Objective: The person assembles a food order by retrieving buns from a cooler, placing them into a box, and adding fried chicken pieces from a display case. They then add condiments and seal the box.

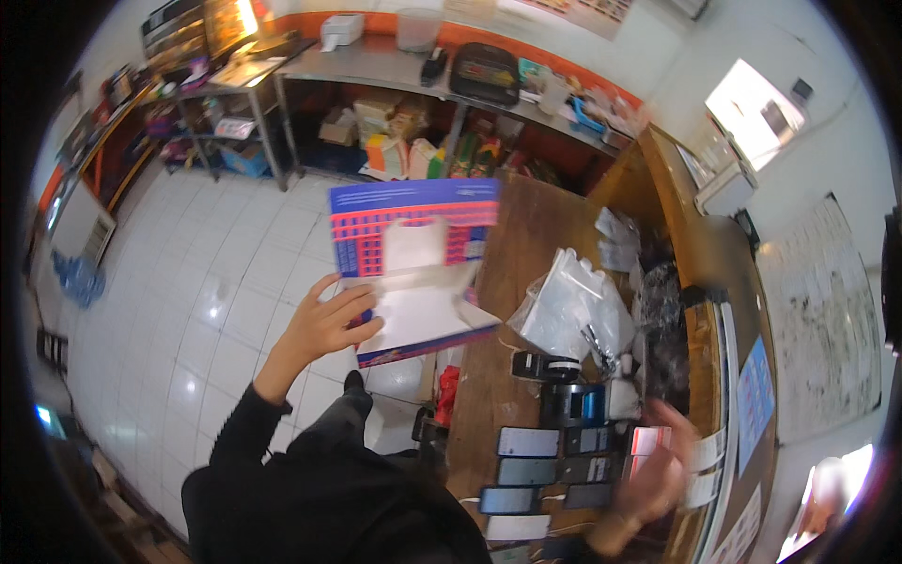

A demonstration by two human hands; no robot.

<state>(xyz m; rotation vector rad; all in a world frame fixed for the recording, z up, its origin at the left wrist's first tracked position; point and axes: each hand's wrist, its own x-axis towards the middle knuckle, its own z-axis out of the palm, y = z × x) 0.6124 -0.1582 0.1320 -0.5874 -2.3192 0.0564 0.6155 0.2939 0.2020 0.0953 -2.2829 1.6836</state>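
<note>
My left hand (pixel 335 317) grips the left edge of a blue and pink-red printed cardboard box (pixel 416 197), held up over the floor beside the wooden counter. Part of the box stands open, and its white inside faces up. Blurred by motion, my right hand (pixel 652 472) is at the counter's right side, over red-and-white cards or packs (pixel 648 440); whether its fingers hold one is unclear. Several phones (pixel 528 443) lie in rows just left of that hand. Above them sit a tape dispenser (pixel 546 366) and a dark blue-black device (pixel 574 403).
Clear plastic bags (pixel 574 303) lie on the wooden counter (pixel 507 247). A raised wooden ledge (pixel 676 211) borders it on the right. At the back, a steel table (pixel 387 60) carries a black appliance (pixel 485 70) and a white printer (pixel 342 29). White tiled floor (pixel 190 296) extends to the left.
</note>
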